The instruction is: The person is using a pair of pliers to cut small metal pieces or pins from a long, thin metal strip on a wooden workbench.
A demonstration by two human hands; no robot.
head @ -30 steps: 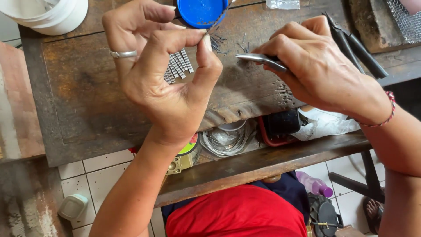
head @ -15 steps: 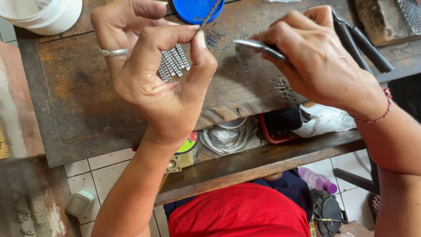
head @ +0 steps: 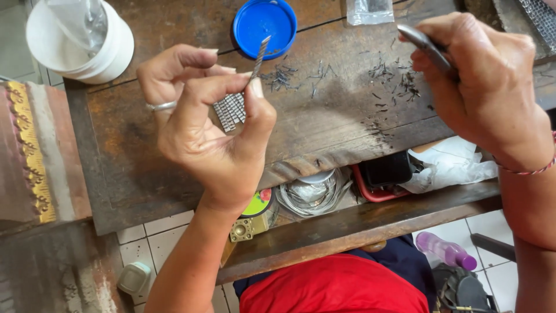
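L hand [head: 214, 136] | pinches metal strip [head: 259, 54] at fingertips | R hand [head: 483, 87] grips tweezers [head: 424, 43]

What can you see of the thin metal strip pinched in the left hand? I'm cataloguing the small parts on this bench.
The thin metal strip is a narrow, flat, grey sliver with a fine ribbed or chain-like texture, apparently metal. It stands nearly upright, leaning slightly right, its top end in front of the blue lid. Its lower end is pinched between thumb and forefinger of the left hand. Similar short strips lie side by side on the wooden bench behind the fingers. Nothing else touches it.
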